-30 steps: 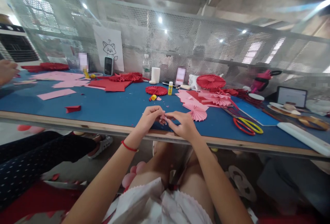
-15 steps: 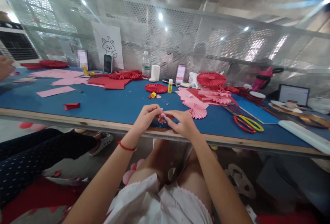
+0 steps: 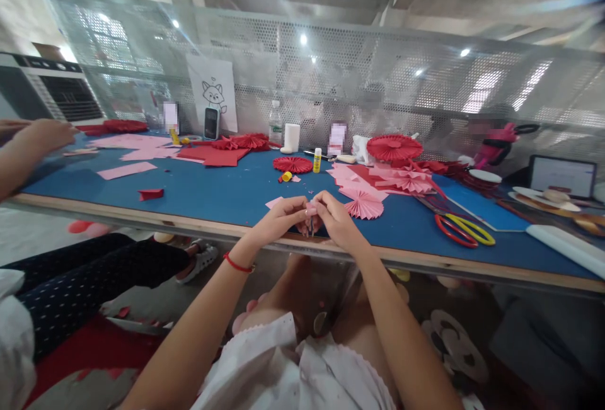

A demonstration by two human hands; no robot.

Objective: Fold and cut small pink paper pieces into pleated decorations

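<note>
My left hand and my right hand meet above the front edge of the blue table. Their fingertips pinch a small pink piece of paper, mostly covered by the fingers. A pale pink paper corner shows just behind my left hand; whether it is part of the held piece I cannot tell. Close to my right hand lies a pleated pink paper fan. Beyond the hands are an upright glue stick, its yellow cap and a red pleated rosette.
Scissors with red and yellow handles lie at right, near a white roll. Pink paper sheets and a folded red piece lie at left. A co-worker's hand reaches in there. A perforated screen stands behind.
My hands have drawn closer together and the right fingers have come up higher around the pink paper. A pink corner now shows behind my left hand. The co-worker's hand reaches further into view.
</note>
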